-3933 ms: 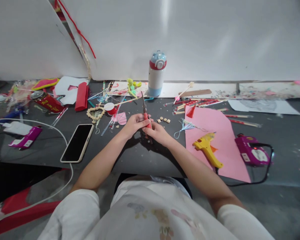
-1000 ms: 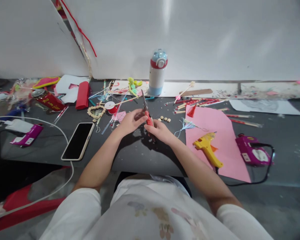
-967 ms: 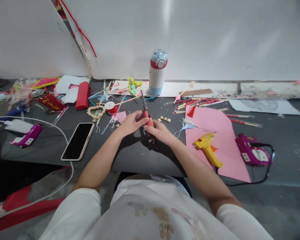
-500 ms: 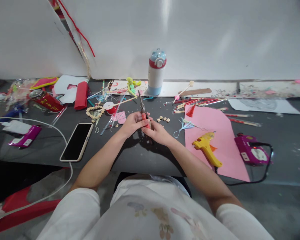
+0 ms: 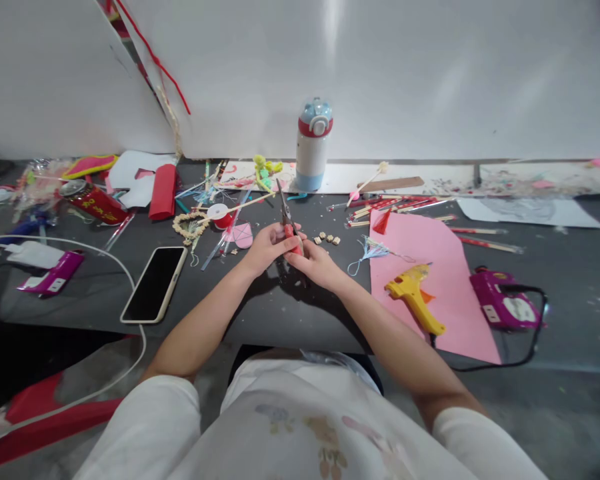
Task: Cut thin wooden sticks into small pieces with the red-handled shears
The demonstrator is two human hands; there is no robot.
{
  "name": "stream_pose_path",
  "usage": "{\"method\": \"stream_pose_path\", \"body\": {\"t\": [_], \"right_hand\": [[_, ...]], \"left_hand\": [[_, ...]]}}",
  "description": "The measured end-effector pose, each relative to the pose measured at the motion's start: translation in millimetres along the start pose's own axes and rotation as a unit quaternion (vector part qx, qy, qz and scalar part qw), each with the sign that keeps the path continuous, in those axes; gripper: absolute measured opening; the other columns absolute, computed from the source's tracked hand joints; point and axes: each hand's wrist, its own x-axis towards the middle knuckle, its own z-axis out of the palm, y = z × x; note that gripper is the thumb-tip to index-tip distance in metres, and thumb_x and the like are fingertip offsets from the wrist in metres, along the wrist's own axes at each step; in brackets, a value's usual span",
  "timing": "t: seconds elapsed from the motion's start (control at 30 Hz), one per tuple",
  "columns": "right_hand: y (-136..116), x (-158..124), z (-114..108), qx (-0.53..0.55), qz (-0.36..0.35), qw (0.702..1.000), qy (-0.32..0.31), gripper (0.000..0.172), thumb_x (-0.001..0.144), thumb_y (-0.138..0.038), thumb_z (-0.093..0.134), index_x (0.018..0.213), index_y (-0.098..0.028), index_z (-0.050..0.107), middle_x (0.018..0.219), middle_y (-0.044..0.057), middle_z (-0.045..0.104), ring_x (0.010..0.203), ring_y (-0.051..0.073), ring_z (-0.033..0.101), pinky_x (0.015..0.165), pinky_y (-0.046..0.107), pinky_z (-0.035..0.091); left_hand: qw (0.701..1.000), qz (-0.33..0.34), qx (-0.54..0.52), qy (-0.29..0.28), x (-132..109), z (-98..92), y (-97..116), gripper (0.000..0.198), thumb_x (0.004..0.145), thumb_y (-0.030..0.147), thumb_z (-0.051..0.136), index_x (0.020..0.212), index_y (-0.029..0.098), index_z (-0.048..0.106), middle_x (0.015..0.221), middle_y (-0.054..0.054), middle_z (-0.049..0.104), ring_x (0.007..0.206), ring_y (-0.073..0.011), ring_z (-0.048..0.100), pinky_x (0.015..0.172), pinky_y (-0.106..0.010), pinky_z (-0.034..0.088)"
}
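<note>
My right hand [image 5: 316, 261] is closed round the red handles of a pair of scissors [image 5: 285, 215], whose dark blades point away from me. My left hand [image 5: 266, 245] is curled up against the scissors from the left, fingertips pinched at the handles; whatever small thing it holds is hidden. Both hands meet over the dark table [image 5: 260, 313] just in front of me. A few small wooden beads [image 5: 327, 238] lie just right of the scissors, and a pink cut-out [image 5: 242, 235] lies to their left.
A phone [image 5: 155, 283] with a white cable lies to the left. A yellow glue gun [image 5: 413, 297] rests on pink paper [image 5: 430, 280], with a purple glue gun [image 5: 503, 305] further right. A bottle [image 5: 313, 145] stands at the back. Sticks, ribbon, a can and scraps litter the table.
The hands have stayed together at the scissors, with only small shifts of the fingers. The blades tilt slightly more to the left than a second ago.
</note>
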Motion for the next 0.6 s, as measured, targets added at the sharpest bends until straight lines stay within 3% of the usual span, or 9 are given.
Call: {"method": "stream_pose_path", "body": {"t": [0.13,0.23,0.3,0.4,0.5,0.6], "right_hand": [[2.0,1.0,0.1,0.013,-0.019,1.000,0.007,0.039,0.074,-0.056,0.051,0.080,-0.018,0.050,0.072,-0.001,0.052,0.065,0.012,0.046,0.061,0.027,0.035],[5.5,3.1,-2.9,-0.012,0.004,1.000,0.028,0.041,0.072,-0.058,0.052,0.080,-0.019,0.048,0.072,-0.001,0.051,0.067,0.014,0.047,0.061,0.027,0.036],[8.1,4.9,-5.3,-0.034,0.020,0.998,0.040,0.044,0.071,-0.061,0.051,0.079,-0.019,0.048,0.073,0.000,0.051,0.068,0.015,0.048,0.061,0.028,0.036],[10.1,6.1,-7.2,-0.072,0.028,0.996,0.041,0.048,0.070,-0.066,0.050,0.078,-0.019,0.047,0.073,0.001,0.052,0.068,0.015,0.048,0.062,0.028,0.035],[8.1,3.8,-6.2,-0.110,0.018,0.993,0.028,0.050,0.069,-0.068,0.051,0.080,-0.019,0.047,0.075,0.001,0.053,0.068,0.015,0.048,0.062,0.028,0.035],[3.3,-0.6,-3.8,-0.131,0.007,0.991,0.005,0.049,0.069,-0.067,0.053,0.080,-0.020,0.045,0.074,0.000,0.053,0.066,0.015,0.048,0.062,0.028,0.034]], "left_hand": [[0.999,0.011,0.043,-0.013,3.4,-5.3,-0.1,0.055,0.067,0.051,0.070,0.105,0.014,0.058,0.104,-0.013,0.068,0.097,-0.0229,0.065,0.089,-0.038,0.051],[0.986,0.083,0.120,0.087,5.1,-12.4,0.5,0.047,0.074,0.051,0.063,0.104,0.016,0.058,0.107,-0.012,0.066,0.098,-0.0197,0.064,0.088,-0.034,0.051],[0.954,0.138,0.194,0.182,5.0,-18.6,2.0,0.036,0.082,0.045,0.055,0.104,0.017,0.057,0.104,-0.009,0.066,0.095,-0.0170,0.064,0.083,-0.032,0.051],[0.879,0.201,0.333,0.276,3.3,-28.7,6.3,0.023,0.087,0.033,0.047,0.101,0.018,0.058,0.097,-0.007,0.065,0.088,-0.0148,0.062,0.080,-0.030,0.050],[0.798,0.244,0.454,0.312,1.9,-36.9,10.9,0.016,0.085,0.023,0.047,0.096,0.019,0.058,0.098,-0.007,0.063,0.095,-0.0176,0.058,0.089,-0.034,0.046],[0.763,0.257,0.510,0.303,2.5,-41.3,11.9,0.016,0.084,0.022,0.048,0.096,0.019,0.058,0.099,-0.007,0.063,0.101,-0.0201,0.055,0.094,-0.037,0.041]]}}
